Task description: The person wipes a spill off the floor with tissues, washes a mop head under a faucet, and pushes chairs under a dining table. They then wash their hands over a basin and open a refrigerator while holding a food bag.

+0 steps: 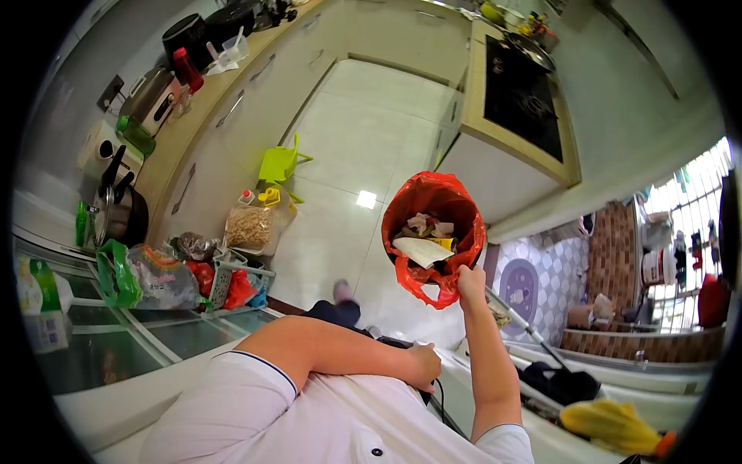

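A bin lined with a red plastic bag (433,185) is held out over the floor, with crumpled tissues, a white piece (422,251) and other waste inside. My right hand (471,284) grips the bag-covered rim at its lower right side. Near my waist, my left hand (425,366) is curled, with a dark object and a black cord just below it; what it holds is mostly hidden.
A counter (166,147) with pots and bottles runs along the left. Bags and a grey crate (222,282) stand at lower left, near a small green chair (280,164). A stove (525,100) is at upper right. A pole slants at right beside a doorway.
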`<action>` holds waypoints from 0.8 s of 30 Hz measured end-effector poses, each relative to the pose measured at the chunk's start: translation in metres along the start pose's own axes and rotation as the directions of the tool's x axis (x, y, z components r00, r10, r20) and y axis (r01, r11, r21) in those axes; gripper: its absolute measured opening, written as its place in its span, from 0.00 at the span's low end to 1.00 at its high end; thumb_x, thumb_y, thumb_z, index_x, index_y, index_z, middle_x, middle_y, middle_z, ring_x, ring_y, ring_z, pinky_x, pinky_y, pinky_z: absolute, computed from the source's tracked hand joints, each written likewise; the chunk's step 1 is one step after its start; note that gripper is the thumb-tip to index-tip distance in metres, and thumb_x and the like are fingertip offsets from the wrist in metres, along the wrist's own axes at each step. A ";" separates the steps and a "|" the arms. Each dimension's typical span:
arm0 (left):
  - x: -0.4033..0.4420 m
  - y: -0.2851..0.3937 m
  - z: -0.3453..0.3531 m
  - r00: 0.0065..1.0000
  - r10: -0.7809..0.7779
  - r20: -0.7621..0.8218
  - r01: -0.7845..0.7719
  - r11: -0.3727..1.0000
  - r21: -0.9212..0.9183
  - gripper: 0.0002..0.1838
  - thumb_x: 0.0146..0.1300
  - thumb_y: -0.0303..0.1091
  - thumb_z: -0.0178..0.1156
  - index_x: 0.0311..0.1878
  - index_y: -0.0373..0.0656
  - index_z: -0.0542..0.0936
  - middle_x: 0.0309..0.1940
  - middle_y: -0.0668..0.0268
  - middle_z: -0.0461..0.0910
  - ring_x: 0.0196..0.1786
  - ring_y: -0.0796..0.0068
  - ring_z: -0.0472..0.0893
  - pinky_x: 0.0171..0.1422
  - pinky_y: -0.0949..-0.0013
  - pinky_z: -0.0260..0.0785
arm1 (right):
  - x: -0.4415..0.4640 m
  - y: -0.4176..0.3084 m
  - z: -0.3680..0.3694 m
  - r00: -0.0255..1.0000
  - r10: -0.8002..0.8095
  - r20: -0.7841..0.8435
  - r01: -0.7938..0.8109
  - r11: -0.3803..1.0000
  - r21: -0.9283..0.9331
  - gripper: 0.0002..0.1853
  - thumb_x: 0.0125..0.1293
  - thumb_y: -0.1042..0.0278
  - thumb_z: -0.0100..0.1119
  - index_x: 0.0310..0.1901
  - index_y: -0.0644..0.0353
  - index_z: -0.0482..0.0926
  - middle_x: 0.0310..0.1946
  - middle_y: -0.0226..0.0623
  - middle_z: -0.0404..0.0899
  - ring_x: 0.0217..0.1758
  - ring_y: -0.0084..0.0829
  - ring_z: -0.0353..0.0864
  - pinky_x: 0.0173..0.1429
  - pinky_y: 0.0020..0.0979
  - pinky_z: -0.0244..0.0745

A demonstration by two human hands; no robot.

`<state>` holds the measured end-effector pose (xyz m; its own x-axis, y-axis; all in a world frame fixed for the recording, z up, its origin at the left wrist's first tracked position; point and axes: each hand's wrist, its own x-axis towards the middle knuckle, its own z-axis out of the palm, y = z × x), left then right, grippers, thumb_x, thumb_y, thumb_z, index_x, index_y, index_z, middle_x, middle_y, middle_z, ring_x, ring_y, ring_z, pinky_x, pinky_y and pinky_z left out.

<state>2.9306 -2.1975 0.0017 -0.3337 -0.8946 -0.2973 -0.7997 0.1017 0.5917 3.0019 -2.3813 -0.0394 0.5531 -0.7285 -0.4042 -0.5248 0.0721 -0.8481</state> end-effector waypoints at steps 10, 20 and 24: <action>-0.061 -0.227 -0.102 0.977 0.157 -0.142 -0.146 0.986 0.085 0.26 0.70 0.54 0.50 0.32 0.42 0.86 0.32 0.57 0.85 0.40 0.58 0.84 0.67 0.53 0.61 | 0.228 -0.009 0.197 0.994 0.083 0.071 -0.070 0.983 -0.172 0.13 0.55 0.75 0.53 0.38 0.78 0.78 0.32 0.44 0.80 0.33 0.33 0.79 0.37 0.36 0.73; -0.152 -0.394 -0.204 0.916 0.101 -0.389 -0.081 0.994 0.066 0.21 0.59 0.52 0.60 0.30 0.41 0.86 0.30 0.60 0.82 0.35 0.61 0.81 0.55 0.59 0.67 | 0.326 -0.147 0.416 0.940 0.253 0.230 -0.278 0.957 0.081 0.10 0.57 0.79 0.52 0.39 0.74 0.79 0.34 0.41 0.80 0.32 0.32 0.80 0.35 0.36 0.76; -0.218 -0.473 -0.261 0.743 -0.159 -0.651 -0.136 0.915 -0.379 0.21 0.51 0.51 0.68 0.32 0.39 0.83 0.44 0.54 0.82 0.47 0.52 0.79 0.56 0.55 0.71 | 0.405 -0.153 0.517 0.889 0.219 0.403 -0.263 0.963 0.057 0.22 0.60 0.75 0.51 0.57 0.72 0.74 0.50 0.44 0.78 0.48 0.36 0.80 0.49 0.37 0.79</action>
<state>3.5119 -2.1637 -0.0181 0.2042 -0.9636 0.1726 -0.4975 0.0497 0.8660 3.6404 -2.3355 -0.2502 0.6370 -0.3573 -0.6830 -0.6144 0.2998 -0.7298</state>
